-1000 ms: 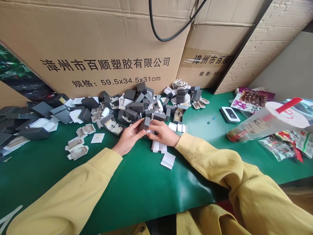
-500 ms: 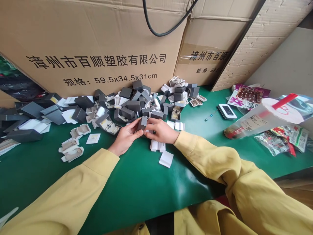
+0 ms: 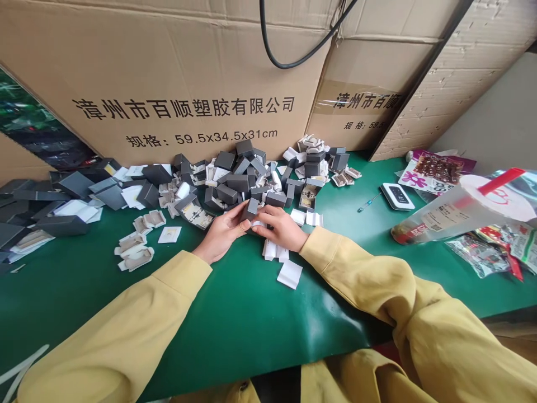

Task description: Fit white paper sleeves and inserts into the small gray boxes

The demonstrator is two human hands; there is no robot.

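Observation:
My left hand is closed around a small dark grey box, thumb on its near side. At the box's right side, my right hand has its fingers bent over a white insert, mostly hidden by the fingers. Under and in front of the right hand lie folded white inserts. Left of the left hand are a white square card and several cardboard inserts. Just beyond both hands, an open dark box shows a patterned inside.
A heap of dark boxes and white inserts runs along the back of the green table, against large cardboard cartons. At right are a lidded drink cup, a white device and snack packets. A black cable hangs above.
The view has shifted slightly, so the scene sits a little farther right. Both hands stay at the grey box, and more of the white insert shows between the box and my right fingers.

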